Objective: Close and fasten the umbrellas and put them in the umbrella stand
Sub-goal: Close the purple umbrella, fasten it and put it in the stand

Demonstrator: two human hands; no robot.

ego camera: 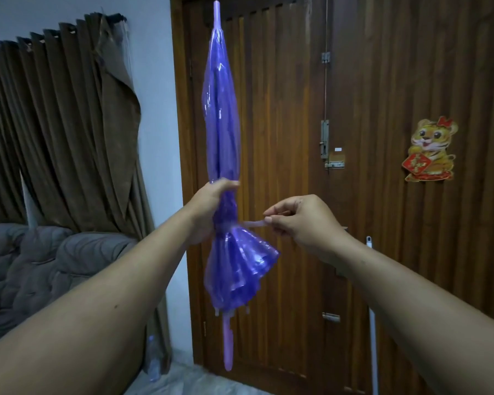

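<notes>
A translucent purple umbrella [221, 115] is folded and held upright in front of me, its tip pointing up and its pale purple handle [228, 346] hanging down. My left hand [208, 212] grips the gathered canopy around its lower third. My right hand [300, 220] pinches the umbrella's pale strap [253, 223], which is stretched out sideways to the right from the canopy. Below the gripped spot the canopy flares out loosely. No umbrella stand is in view.
A brown wooden door [382, 109] with latches and a tiger sticker [429, 149] fills the background. Brown curtains [54, 124] hang at left above a grey sofa [40, 266]. A white pole [372, 309] leans by the door at right.
</notes>
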